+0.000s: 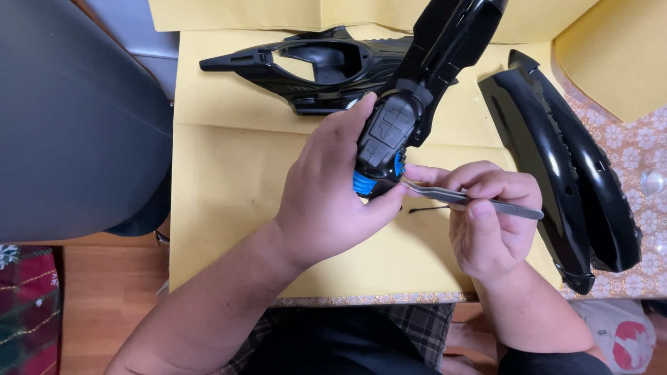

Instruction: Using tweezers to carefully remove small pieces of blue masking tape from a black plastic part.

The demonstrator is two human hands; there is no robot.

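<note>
My left hand (pixel 326 187) grips the lower end of a long black plastic toy part (pixel 417 76) that has a grey panel and a blue ribbed piece (pixel 363 182) at its base. It is held tilted up over the yellow paper (pixel 229 180). My right hand (pixel 490 219) pinches grey metal tweezers (pixel 462 198), whose tips touch the part's base next to the blue piece. A thin dark piece (pixel 427 208) lies on the paper just under the tweezers.
A black hollow shell piece (pixel 306 66) lies at the back of the paper. A long glossy black shell (pixel 563 167) lies at the right, over a floral tablecloth (pixel 639 153). A dark chair back (pixel 69 118) fills the left. Wooden floor (pixel 111 285) shows below it.
</note>
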